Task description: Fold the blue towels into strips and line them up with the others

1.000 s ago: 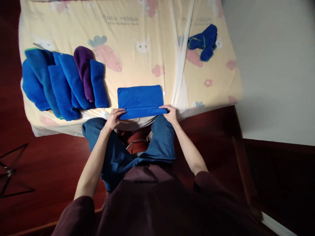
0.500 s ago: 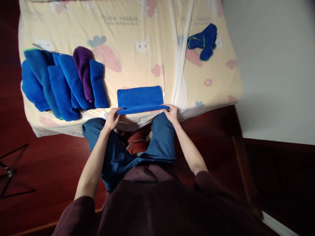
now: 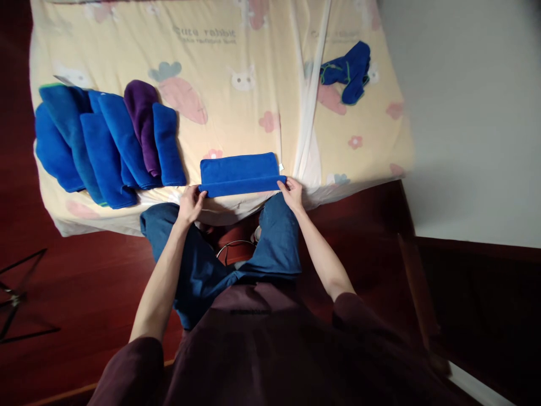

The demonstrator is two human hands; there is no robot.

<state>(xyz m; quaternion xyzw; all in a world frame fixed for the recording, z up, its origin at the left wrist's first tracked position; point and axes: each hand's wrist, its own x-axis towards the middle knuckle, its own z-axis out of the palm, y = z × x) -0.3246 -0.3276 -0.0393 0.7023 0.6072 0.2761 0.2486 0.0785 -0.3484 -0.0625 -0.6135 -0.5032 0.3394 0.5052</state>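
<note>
**Near edge of blue towel lifted and carried forward**

Since a second ago, the near edge of the blue towel [image 3: 239,169] has been raised off the bed by both grips. It has been brought further from the body, so the towel is now seen shorter from front to back.

The left grip [image 3: 191,204] is closed on the towel's near left corner. The right grip [image 3: 291,193] is pinched on the near right corner. The towel is held between the two grips and just beyond them, and its far part is laid flat on the cartoon-printed bedsheet [image 3: 236,113] at the bed's near edge.

To the left of the left grip, and a little beyond it, a row of folded blue towels [image 3: 105,149] is laid overlapping. A purple towel [image 3: 141,118] is tucked among them.

Well beyond the right grip and to its right, a crumpled blue towel with green trim [image 3: 349,70] is seen. A white strip of cloth [image 3: 310,113] is stretched along the bed just beyond the right grip.

Nearer the body than both grips, knees in blue jeans [image 3: 274,237] are seen close to the bed's edge, above a dark red wooden floor [image 3: 84,270].
</note>
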